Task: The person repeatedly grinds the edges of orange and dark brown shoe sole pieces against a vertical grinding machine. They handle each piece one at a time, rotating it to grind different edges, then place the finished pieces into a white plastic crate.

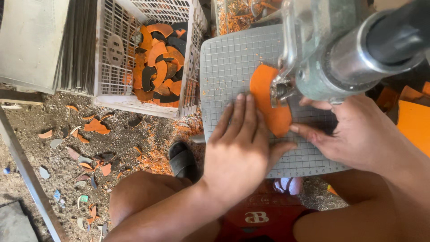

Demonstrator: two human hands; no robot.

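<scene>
An orange curved piece of sheet material (268,103) lies flat on a grey gridded cutting mat (228,67), under the head of a grey-green machine (331,58). My left hand (239,143) presses flat on the mat, fingers against the piece's left edge. On the piece's lower right edge rest the fingertips of my right hand (349,132), holding it down. The machine's metal foot (280,89) touches the piece near its upper right.
A white plastic crate (112,58) at upper left holds several orange and black curved offcuts (159,62). Scraps and orange dust litter the dirt floor (85,139). More orange sheets (414,121) lie at right. A black sandal (181,159) sits by my knee.
</scene>
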